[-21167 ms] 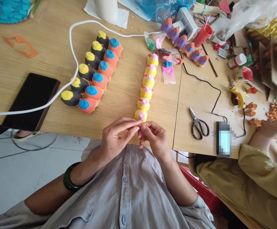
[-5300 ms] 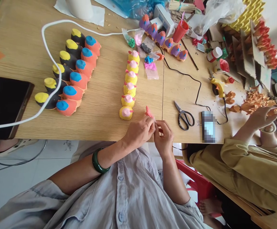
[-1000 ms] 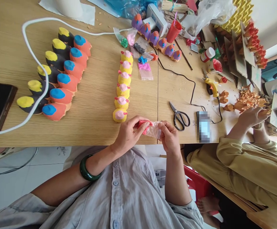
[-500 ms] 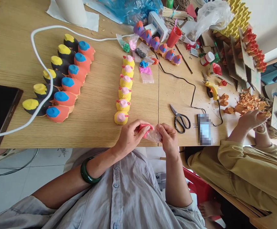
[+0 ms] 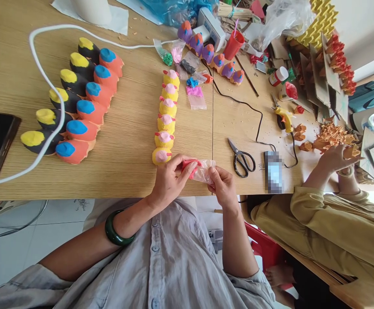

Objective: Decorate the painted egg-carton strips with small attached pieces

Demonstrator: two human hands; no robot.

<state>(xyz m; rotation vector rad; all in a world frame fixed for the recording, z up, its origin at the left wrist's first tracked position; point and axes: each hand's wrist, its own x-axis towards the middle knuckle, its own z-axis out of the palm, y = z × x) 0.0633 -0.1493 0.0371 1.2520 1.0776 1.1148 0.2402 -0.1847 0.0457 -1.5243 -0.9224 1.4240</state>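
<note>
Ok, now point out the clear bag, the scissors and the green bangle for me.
Clear bag (image 5: 204, 173): head view, on its see-through film.
Scissors (image 5: 237, 152): head view, at the pivot.
Green bangle (image 5: 110, 229): head view, on the band's outer side.

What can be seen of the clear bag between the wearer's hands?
The clear bag is small, crinkled and looks like thin plastic. A soft-looking red lump shows at its left end, where the left hand pinches; whether it sits wholly inside is unclear. The right hand grips the other end. The bag spans the hands near the table's front edge.
</note>
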